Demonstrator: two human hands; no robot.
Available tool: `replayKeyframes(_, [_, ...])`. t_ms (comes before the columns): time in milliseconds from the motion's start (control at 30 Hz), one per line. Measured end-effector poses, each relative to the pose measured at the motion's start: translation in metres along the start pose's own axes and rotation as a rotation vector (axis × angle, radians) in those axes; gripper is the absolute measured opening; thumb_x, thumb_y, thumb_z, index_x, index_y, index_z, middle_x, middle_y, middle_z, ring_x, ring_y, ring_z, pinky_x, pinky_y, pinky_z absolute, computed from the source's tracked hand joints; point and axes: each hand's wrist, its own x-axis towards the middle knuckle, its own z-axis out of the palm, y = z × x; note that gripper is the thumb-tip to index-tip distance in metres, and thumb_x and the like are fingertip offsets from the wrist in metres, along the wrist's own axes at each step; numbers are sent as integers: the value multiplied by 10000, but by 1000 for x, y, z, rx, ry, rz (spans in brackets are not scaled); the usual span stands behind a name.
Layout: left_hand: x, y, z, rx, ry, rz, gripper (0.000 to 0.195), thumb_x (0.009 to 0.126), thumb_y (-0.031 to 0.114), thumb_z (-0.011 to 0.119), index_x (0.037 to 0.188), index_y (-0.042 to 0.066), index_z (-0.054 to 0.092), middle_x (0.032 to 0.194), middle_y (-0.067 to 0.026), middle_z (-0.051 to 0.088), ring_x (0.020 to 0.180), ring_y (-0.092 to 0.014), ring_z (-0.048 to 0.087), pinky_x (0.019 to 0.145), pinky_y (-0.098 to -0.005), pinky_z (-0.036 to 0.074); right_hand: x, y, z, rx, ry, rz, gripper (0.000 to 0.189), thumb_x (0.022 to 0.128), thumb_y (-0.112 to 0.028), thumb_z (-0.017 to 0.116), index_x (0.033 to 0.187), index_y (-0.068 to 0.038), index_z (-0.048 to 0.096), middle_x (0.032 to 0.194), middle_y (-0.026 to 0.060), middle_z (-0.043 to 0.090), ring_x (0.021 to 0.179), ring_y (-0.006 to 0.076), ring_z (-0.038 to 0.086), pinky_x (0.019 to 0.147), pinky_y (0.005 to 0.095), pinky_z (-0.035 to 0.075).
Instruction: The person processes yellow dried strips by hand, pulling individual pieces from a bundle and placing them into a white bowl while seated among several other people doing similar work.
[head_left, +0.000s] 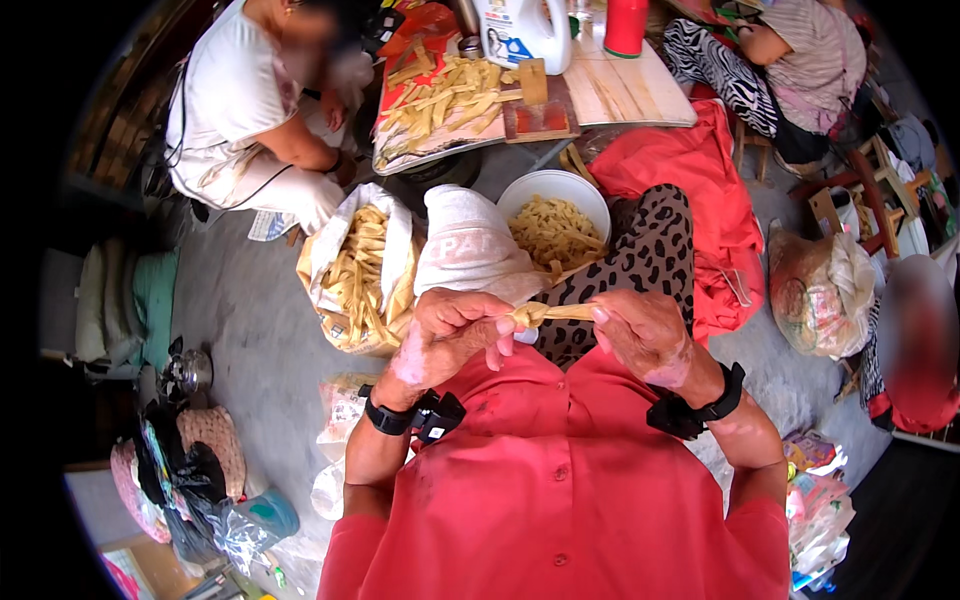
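Observation:
A pale yellow strip (564, 312), which looks like tofu skin, is stretched between my two hands above my lap. At its left end is a loop or knot, pinched by the thumb and fingers of my left hand (461, 330). The other end is gripped between the thumb and fingers of my right hand (645, 330). Just beyond them, a white bucket (555, 180) holds many short, knotted-looking yellow pieces (556, 231). Left of my towel-covered knee stands an open sack (401, 217) full of long yellow strips (360, 262).
A low table (622, 90) ahead carries loose strips (442, 94), a wooden block (534, 81), a white jug (525, 34) and a red container (625, 26). A person (240, 112) sits at left, another (814, 60) at far right. Red cloth (720, 225) and a stuffed plastic bag (817, 292) lie right.

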Motion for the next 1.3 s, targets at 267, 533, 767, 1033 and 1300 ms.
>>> replayKeyframes(267, [-23,-9,-11,-38,-159,54,112,861,-26,522,935,-46,603,721,-80,606,560,-124,598,496,-227,471,-3,-6,11,59,-148,128,101,866,-11,534,955,34,531,582,42,549,437,137,535,410,253,411])
replayKeyframes(533, [-4,-39,-11,-76,-202,-90,144,906,50,497,960,-45,591,731,-58,582,603,-111,581,530,-224,452,-1,16,14,29,-230,268,286,808,-61,643,1063,10,536,760,107,627,562,168,584,510,247,453])
replayKeyframes(767, [0,-63,-14,-103,-251,-52,141,908,58,506,959,-47,584,743,-57,585,631,-117,592,523,-221,474,0,28,19,-3,-339,143,138,788,21,625,904,13,550,659,131,571,483,262,545,418,304,392])
replayKeyframes(1033, [11,-61,-30,-197,-238,-120,160,903,70,529,961,-54,611,710,-59,605,593,-99,578,524,-207,473,11,37,24,36,-252,103,123,801,41,599,906,8,545,682,112,581,502,248,561,426,301,397])
replayKeyframes(1300, [26,-52,-44,-282,14,-214,248,900,126,513,724,-28,595,593,-66,577,471,-98,525,433,-194,398,28,50,13,290,-253,520,117,902,-58,476,857,19,552,606,34,490,510,89,455,470,233,375])
